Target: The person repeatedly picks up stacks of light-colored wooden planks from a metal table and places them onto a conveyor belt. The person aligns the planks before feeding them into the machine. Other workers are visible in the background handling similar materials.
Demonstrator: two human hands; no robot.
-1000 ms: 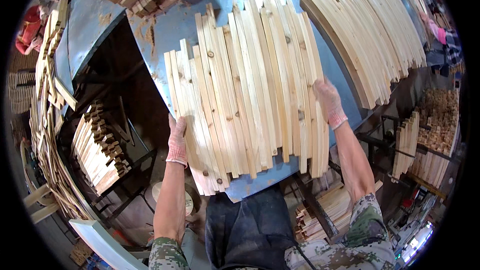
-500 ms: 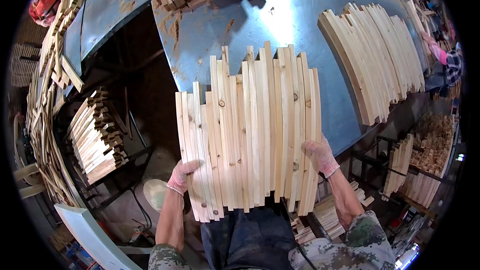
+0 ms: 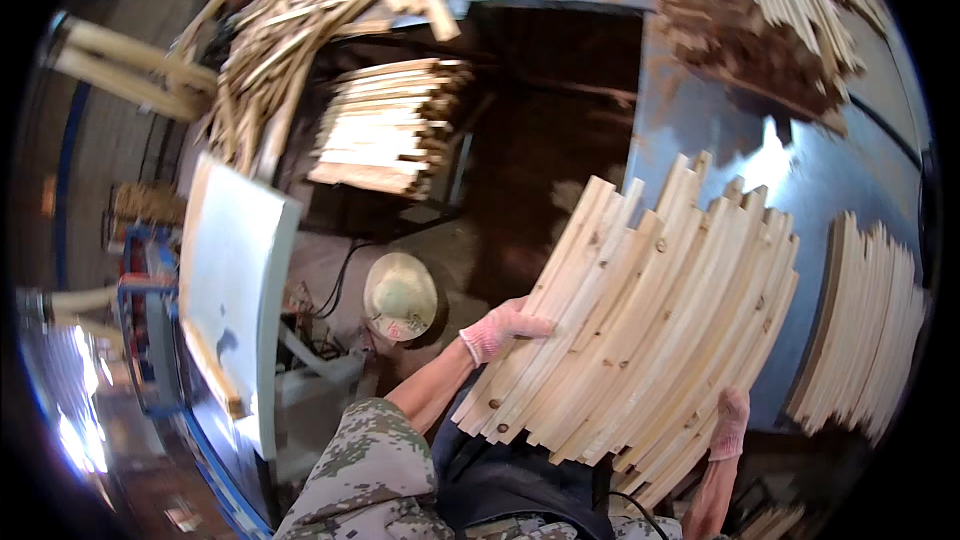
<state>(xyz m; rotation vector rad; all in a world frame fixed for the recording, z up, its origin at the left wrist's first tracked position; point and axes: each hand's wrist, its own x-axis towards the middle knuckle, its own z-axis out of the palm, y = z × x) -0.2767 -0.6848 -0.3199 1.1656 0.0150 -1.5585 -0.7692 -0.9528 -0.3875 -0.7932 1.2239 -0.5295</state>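
Nearest me, just beyond the dark apron (image 3: 510, 480), I have the batch (image 3: 650, 330) of slats held side by side between two hands in pinkish gloves. The left hand (image 3: 508, 328) pinches its left edge, thumb on top; the fingers underneath are hidden. The right hand (image 3: 732, 424) grips the right edge close to the near end, though I cannot tell how far its fingers reach below. Half a second ago the batch ran almost straight ahead of me; now its far ends slant to the right and the whole of it sits farther right in my view. The view itself has swung left, so the pale panel (image 3: 240, 280) on the left shows much more fully, and the round, hat-shaped thing (image 3: 400, 296) is now between panel and batch.

Farther on, at the right, a second batch (image 3: 865, 330) lies on the blue bench (image 3: 690, 135), apart from the held one. The held batch blocks my sight of the bench's near left part. Left of the bench is a dark gap (image 3: 545, 140), and across it a stack (image 3: 375, 130) of slats. Beyond that, loose strips (image 3: 290, 40) lie jumbled. At the far right, a blurred pile (image 3: 785, 5) sits on the bench.
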